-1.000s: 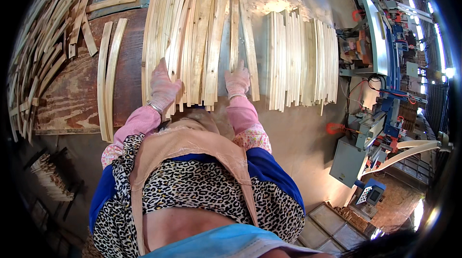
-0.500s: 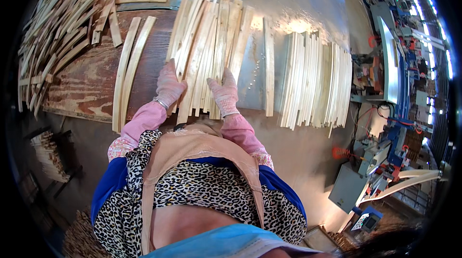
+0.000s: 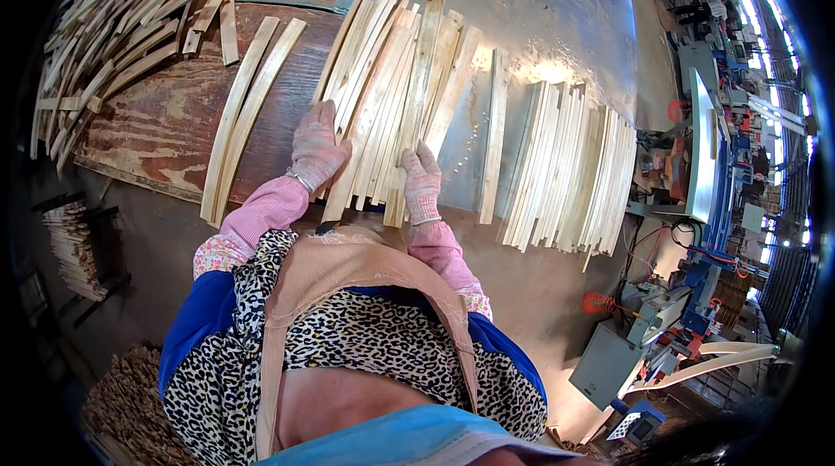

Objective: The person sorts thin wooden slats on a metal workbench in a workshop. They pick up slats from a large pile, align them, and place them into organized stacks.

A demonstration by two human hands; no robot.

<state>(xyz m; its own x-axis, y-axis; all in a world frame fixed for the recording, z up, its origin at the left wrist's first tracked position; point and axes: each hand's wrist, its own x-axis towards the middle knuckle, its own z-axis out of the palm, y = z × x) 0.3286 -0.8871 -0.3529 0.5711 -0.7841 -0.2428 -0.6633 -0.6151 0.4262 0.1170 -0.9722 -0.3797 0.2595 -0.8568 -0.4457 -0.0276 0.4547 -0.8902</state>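
A loose row of pale wooden strips (image 3: 376, 88) lies side by side on the table in front of me, their ends uneven. My left hand (image 3: 319, 146), in a pinkish work glove, grips the strips at the row's near left edge, its thumb toward the row. At the near right part of the row, my gloved right hand (image 3: 422, 183) has its fingertips closed on a strip (image 3: 424, 66) that overlaps its neighbours. The undersides of both hands' fingers are partly hidden.
Two curved strips (image 3: 254, 109) lie left of the row; a tangled heap of strips (image 3: 122, 40) fills the far left. One single strip (image 3: 494, 136) and a tidy row of strips (image 3: 565, 166) lie to the right. Machinery (image 3: 626, 344) stands beyond the table's right side.
The view has shifted slightly. My right hand has drawn its thumb and fingers together at the strip's edge, where they were spread before. My left hand stays at the row's left edge.
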